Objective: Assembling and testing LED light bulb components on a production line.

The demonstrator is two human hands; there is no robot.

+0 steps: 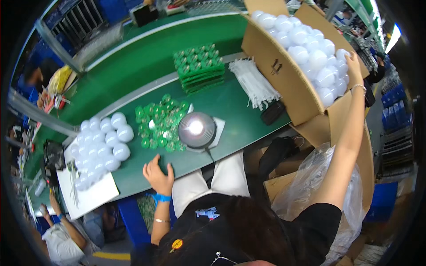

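Bulbs (317, 59) lie boxed just left of my right grip (354, 70), whose closure I cannot tell; my left grip (160, 178), spread apart, meets the surface (242, 128) edge.

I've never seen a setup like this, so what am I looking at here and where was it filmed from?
There's no robot here, just a person's two bare hands. The single round, bent picture comes from a wide fisheye camera on their head, looking down.

On the green worktable are white bulb globes, loose green round circuit boards, a round ribbed device bright at its centre, a stack of green board panels and a bundle of white strips.

The left hand is open and empty at the table's near edge. The right hand reaches to globes in the open cardboard box; whether it grips one is unclear.
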